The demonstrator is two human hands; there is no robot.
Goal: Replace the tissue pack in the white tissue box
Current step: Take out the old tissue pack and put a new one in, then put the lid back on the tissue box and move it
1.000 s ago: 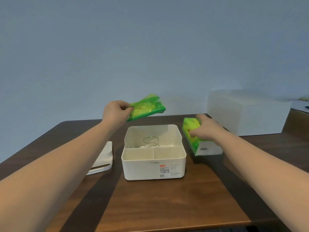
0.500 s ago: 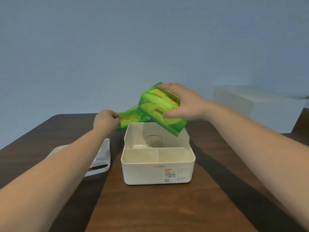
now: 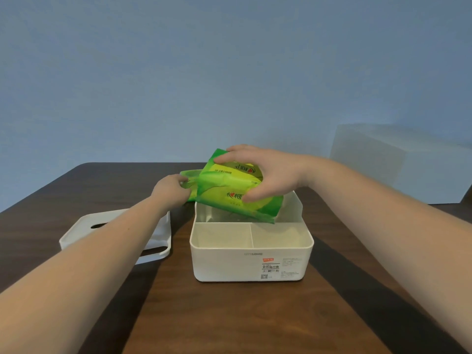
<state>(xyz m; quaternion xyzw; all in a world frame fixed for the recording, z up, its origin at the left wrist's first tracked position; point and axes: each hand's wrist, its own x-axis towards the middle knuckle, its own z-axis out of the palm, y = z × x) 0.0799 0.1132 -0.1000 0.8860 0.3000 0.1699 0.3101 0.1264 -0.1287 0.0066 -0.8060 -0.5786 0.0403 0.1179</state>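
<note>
The right hand (image 3: 268, 175) grips the full green plastic tissue pack (image 3: 235, 198), tilted over the open white plastic tissue box (image 3: 251, 261) (ready to drop in). At ten o'clock, the left hand (image 3: 169, 191) pinches the flat green wrapper (image 3: 189, 176).

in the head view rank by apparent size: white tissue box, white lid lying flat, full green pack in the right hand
1. White plastic tissue box
2. White flat lid, partly hidden by the forearm, so unsure
3. Full green tissue pack in the right hand

The green tissue pack (image 3: 231, 190) carries upside-down Chinese print, too partial to read. The white tissue box (image 3: 251, 261) front bears a faint embossed brand, a small red tag and a blurred barcode label.
</note>
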